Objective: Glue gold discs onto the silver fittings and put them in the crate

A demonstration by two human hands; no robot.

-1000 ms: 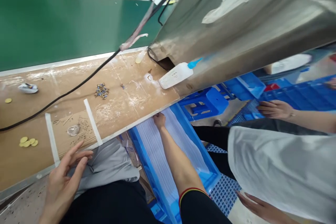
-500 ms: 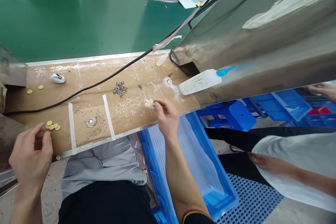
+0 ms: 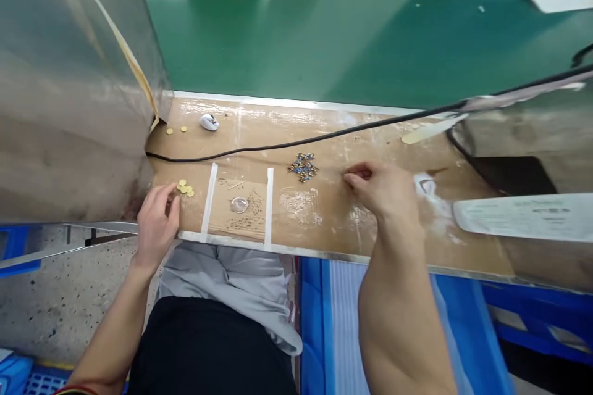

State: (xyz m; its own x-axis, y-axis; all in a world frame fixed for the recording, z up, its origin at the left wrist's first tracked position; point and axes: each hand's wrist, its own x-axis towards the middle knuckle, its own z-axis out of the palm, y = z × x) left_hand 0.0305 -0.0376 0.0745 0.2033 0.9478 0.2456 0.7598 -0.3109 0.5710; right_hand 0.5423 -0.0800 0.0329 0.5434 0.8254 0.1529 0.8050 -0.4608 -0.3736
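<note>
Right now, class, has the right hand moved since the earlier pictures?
Yes: the right hand moved from the metal front edge onto the bench top, nearer the small blue parts.

The cardboard-topped bench (image 3: 319, 222) carries gold discs (image 3: 184, 187) just beside the left fingers (image 3: 169, 197), with a small clear dish (image 3: 239, 204) between two tape strips (image 3: 209, 202) to their right. Blue-and-gold trinkets (image 3: 303, 167) lie just beside the right fingers (image 3: 356, 176), a squeeze bottle (image 3: 523, 217) further right of them, and a black cable (image 3: 301, 143) runs beyond both hands.
</note>
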